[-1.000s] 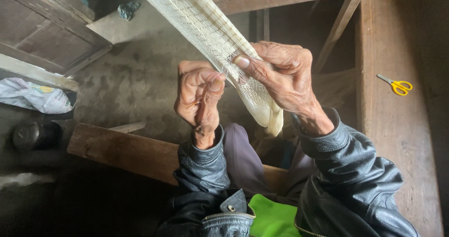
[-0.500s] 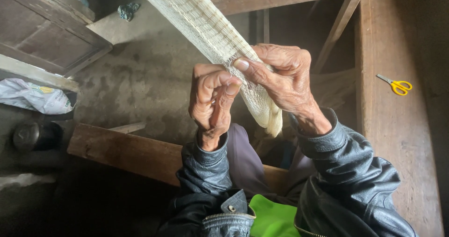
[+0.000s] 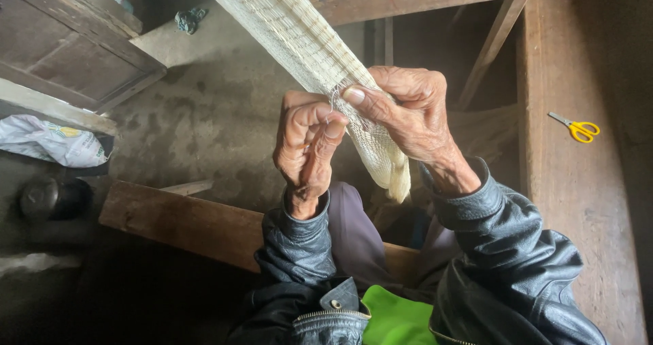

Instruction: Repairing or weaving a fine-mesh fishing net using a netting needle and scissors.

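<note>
Concrete floor [image 3: 204, 120] and dim timber framing are lying below me as I am working a woven strip.

Going from the left, a crumpled plastic bag [image 3: 51, 141] is resting by a dark pot [image 3: 51, 199]; my left hand [image 3: 306, 144] is curling narrow, fingertips pinching loose threads at the edge of the pale woven band [image 3: 299, 39], which is running down from the upper frame to hang over my lap. My right hand [image 3: 408, 113] is gripping it, thumb pressing on top. It looks light, soft and easily frayed, best taken at the firm woven edge. Yellow scissors [image 3: 578, 128] are lying on the wooden beam [image 3: 578, 202].
</note>
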